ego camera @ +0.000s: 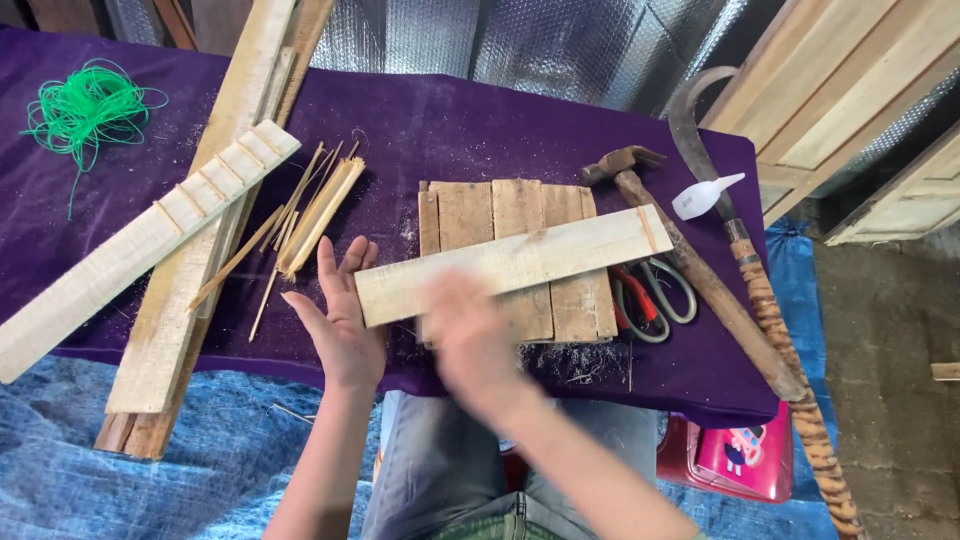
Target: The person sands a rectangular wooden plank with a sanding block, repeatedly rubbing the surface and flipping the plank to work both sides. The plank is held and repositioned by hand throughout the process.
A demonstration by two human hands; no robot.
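The left hand (340, 325) is open, palm up on edge, fingers spread, set against the left end of a pale slat (515, 262) that lies crosswise over a panel (520, 255) of darker boards. The right hand (470, 345) is a blur over the slat's near edge; whether it is flat, gripping or just brushing the wood I cannot tell.

By the look of it, the panel is partly made: several short boards lie side by side, edges touching, and the slat sits across them at a slight slant, its right end reaching past the last board. No nail, glue line or tie shows on the slat, so it seems laid on, not yet fixed. Shavings and dust lie at the panel's near edge.

Just right of the panel lie red-handled scissors (655, 295), partly under the slat's end, then a hammer (690, 260), a small white glue bottle (703, 197) and a sickle (740, 250) with a wound handle. Left of the left hand lies a bundle of thin splints (310, 220), then a long batten (140, 250) with marks across it, resting on planks (200, 230). A green cord (88, 110) sits at the far left of the purple surface (420, 130).

The boards' middles are hidden under the slat and hands. The sickle's handle end and the planks' tops are cut off.
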